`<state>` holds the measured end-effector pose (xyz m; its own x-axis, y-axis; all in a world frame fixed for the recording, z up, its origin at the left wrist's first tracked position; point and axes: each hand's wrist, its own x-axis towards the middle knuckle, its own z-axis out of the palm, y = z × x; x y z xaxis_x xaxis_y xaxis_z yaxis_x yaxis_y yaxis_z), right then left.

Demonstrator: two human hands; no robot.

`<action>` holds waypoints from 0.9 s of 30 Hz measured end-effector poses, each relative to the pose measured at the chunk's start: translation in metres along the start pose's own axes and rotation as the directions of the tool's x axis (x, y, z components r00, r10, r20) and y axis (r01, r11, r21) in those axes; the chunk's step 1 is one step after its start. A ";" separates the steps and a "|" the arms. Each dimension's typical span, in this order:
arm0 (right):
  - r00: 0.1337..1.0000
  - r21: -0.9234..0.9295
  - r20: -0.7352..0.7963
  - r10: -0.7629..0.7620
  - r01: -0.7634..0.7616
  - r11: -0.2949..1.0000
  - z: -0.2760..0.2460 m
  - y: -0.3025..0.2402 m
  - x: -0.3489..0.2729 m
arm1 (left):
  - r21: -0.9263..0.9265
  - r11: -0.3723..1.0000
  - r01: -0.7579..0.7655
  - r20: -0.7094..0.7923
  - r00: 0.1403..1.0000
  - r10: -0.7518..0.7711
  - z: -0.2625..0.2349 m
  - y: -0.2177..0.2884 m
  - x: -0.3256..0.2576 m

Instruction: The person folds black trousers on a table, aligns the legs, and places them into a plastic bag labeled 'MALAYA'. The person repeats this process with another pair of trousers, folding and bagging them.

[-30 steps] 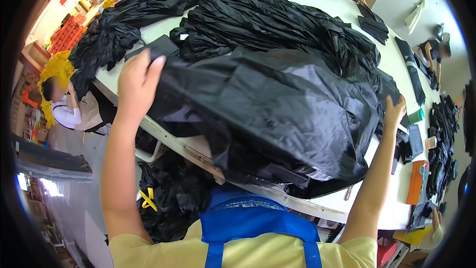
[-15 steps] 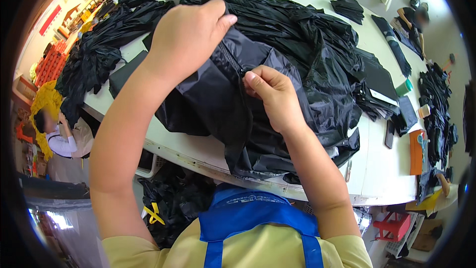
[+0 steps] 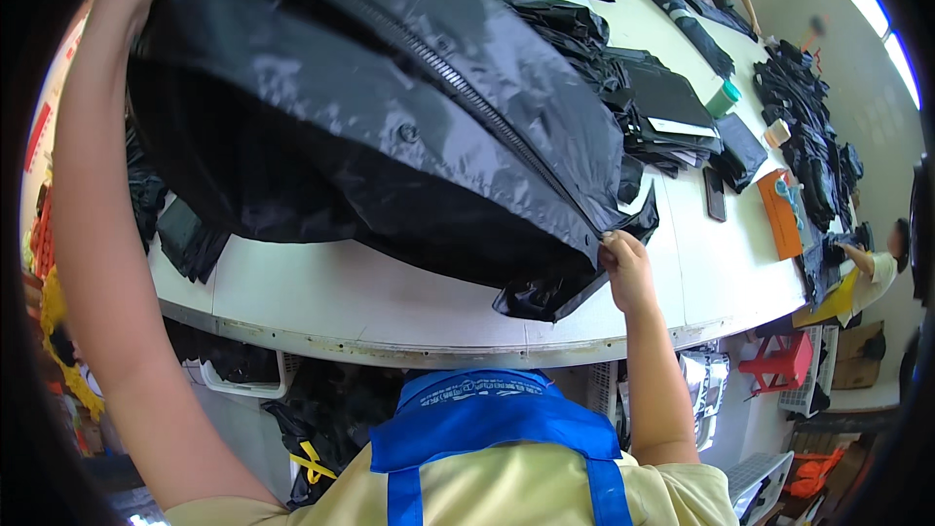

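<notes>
Head view shows a black jacket [image 3: 390, 117] lifted above the white table [image 3: 370, 302]. Right hand [image 3: 623, 268] fingers pinch its lower corner by the zipper, stretching the cloth taut; the left hand is out of frame, so its fingers cannot be judged.

I see orange flat package [image 3: 781, 213] near table's right edge, dark phone-like slab [image 3: 715, 194] just left of it, screen dark. White label [image 3: 682, 127] on folded black stack. Brown carton [image 3: 859, 356] on floor, right.
</notes>
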<state>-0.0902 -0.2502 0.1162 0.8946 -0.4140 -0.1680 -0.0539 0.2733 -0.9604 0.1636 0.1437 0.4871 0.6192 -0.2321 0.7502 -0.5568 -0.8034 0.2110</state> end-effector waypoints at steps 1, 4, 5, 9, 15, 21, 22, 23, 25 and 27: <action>1.000 0.013 0.026 -0.002 0.001 1.000 0.005 -0.005 -0.003 | 0.055 0.998 0.035 0.113 0.993 -0.041 -0.008 -0.041 0.002; 1.000 -0.143 -0.022 -0.021 0.018 0.990 -0.011 -0.026 -0.022 | -0.266 0.885 0.381 0.215 0.919 -0.331 0.034 -0.078 -0.056; 0.998 -0.273 -0.046 -0.050 0.035 0.961 -0.018 -0.026 -0.026 | -0.272 0.890 0.367 0.110 0.930 -0.350 0.051 -0.075 -0.083; 0.998 -0.604 0.001 -0.061 0.049 0.796 -0.014 0.002 -0.030 | -0.292 0.856 0.427 0.207 0.902 -0.380 0.069 -0.125 -0.204; 0.989 -0.609 -0.044 -0.141 0.085 0.788 0.006 0.052 -0.041 | 0.548 0.731 0.408 0.074 0.846 -0.528 0.115 -0.155 -0.346; 0.971 -0.720 0.027 -0.239 0.185 0.669 0.039 0.051 -0.053 | -0.607 0.756 0.246 0.530 0.834 0.155 0.195 0.108 -0.361; 0.982 -0.695 0.004 -0.186 0.137 0.706 0.041 0.051 -0.055 | -0.654 0.729 0.201 0.471 0.862 0.185 0.214 0.135 -0.373; 0.997 -0.649 -0.006 -0.074 0.053 0.759 0.037 0.053 -0.056 | -0.596 0.785 0.168 0.567 0.781 0.263 0.228 0.148 -0.385; 0.999 -0.510 -0.017 -0.052 0.036 0.860 0.037 0.064 -0.058 | -0.535 0.834 0.136 0.677 0.659 0.327 0.236 0.160 -0.395; 1.000 -0.418 0.008 -0.011 0.013 0.908 0.033 0.069 -0.062 | -0.507 0.845 0.169 0.720 0.622 0.308 0.234 0.167 -0.395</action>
<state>-0.1345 -0.1766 0.0673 0.8987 -0.4098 -0.1559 -0.2228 -0.1206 -0.9674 -0.0447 -0.0275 0.0790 0.6126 -0.7864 0.0797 -0.6465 -0.4405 0.6229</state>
